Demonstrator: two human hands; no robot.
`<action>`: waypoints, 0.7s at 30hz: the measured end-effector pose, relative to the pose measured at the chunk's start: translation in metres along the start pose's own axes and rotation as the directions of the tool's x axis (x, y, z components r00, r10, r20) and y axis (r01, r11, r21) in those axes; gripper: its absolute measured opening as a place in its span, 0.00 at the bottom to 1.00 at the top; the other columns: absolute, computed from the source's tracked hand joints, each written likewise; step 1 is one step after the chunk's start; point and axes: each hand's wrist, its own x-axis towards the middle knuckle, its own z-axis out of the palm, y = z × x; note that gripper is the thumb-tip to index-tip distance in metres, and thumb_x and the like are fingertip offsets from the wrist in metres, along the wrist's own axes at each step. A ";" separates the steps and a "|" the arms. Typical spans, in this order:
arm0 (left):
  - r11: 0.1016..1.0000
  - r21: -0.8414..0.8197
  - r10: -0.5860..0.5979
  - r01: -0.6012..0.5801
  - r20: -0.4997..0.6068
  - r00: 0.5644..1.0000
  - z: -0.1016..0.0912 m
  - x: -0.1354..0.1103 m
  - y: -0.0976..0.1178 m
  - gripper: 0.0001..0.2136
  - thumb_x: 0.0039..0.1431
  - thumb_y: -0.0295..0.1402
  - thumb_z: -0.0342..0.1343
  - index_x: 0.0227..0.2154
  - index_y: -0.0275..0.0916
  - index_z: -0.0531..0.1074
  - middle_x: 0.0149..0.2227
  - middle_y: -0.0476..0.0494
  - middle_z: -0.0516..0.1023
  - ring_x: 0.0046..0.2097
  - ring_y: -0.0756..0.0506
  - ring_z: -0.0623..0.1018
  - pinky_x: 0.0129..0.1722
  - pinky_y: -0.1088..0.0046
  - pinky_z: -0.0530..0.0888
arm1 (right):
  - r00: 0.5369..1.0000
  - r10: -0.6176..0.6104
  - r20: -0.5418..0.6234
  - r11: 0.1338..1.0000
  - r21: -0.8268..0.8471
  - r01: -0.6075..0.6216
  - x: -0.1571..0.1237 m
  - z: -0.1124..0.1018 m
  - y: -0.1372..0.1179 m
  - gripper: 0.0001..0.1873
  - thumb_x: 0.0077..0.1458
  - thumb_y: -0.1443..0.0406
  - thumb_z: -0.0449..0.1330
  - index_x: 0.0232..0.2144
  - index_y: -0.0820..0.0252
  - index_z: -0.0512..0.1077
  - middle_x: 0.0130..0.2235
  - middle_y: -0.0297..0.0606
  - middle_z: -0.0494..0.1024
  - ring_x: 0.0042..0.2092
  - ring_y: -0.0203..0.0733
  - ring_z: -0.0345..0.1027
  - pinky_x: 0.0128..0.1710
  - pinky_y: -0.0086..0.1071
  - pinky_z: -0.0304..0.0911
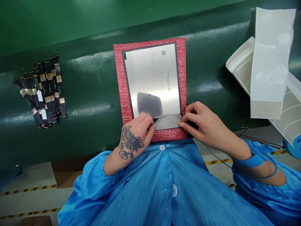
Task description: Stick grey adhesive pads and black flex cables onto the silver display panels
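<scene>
A flat silver display panel [152,72] with a dark rim, a QR code and small print lies on a red bubble-wrap sheet [119,78]. Along its near edge is a thin greyish film strip [168,121] with a curved upper edge. My left hand [136,135] rests at the near left corner, its fingertips slightly blurred and curled closed by the strip's left end. At the near right corner, thumb and index finger of my right hand [203,122] pinch the strip's other end. The fingers hide parts of both ends.
Several black flex cables [47,91] with gold patches lie in a pile on the green mat [91,81] to the left. At the right, white backing sheets [270,62] overlap a roll [290,116]. A blue wrist strap [249,160] with a cord circles my right wrist.
</scene>
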 end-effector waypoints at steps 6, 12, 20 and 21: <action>1.000 0.021 0.017 -0.017 -0.017 1.000 0.001 0.000 0.000 0.08 0.61 0.28 0.49 0.26 0.37 0.68 0.25 0.51 0.70 0.24 0.53 0.67 0.24 0.78 0.63 | 1.000 -0.009 -0.006 1.000 -0.010 0.009 -0.001 0.000 0.001 0.10 0.58 0.65 0.53 0.26 0.59 0.69 0.35 0.40 0.65 0.38 0.43 0.62 0.33 0.36 0.63; 0.999 0.041 0.025 -0.024 -0.012 1.000 0.001 -0.001 -0.002 0.08 0.61 0.29 0.48 0.27 0.37 0.68 0.25 0.51 0.70 0.25 0.53 0.67 0.24 0.78 0.63 | 1.000 -0.025 -0.015 1.000 -0.017 0.025 -0.001 0.001 0.001 0.10 0.59 0.65 0.53 0.26 0.60 0.69 0.35 0.40 0.64 0.37 0.42 0.62 0.33 0.35 0.63; 0.983 0.181 0.020 -0.015 -0.028 0.999 0.003 -0.004 0.002 0.09 0.63 0.31 0.48 0.27 0.38 0.69 0.26 0.50 0.71 0.27 0.51 0.70 0.25 0.77 0.63 | 1.000 -0.015 -0.015 1.000 -0.014 0.015 -0.001 0.002 0.001 0.10 0.59 0.65 0.52 0.26 0.59 0.68 0.35 0.40 0.65 0.38 0.43 0.63 0.34 0.36 0.63; 0.979 0.204 0.021 -0.015 -0.032 0.999 0.003 -0.004 0.003 0.09 0.63 0.31 0.48 0.27 0.38 0.68 0.26 0.50 0.71 0.27 0.51 0.70 0.25 0.76 0.63 | 1.000 -0.017 -0.020 1.000 -0.011 0.016 -0.002 0.002 0.001 0.10 0.59 0.64 0.52 0.26 0.59 0.67 0.35 0.41 0.66 0.38 0.43 0.63 0.34 0.36 0.63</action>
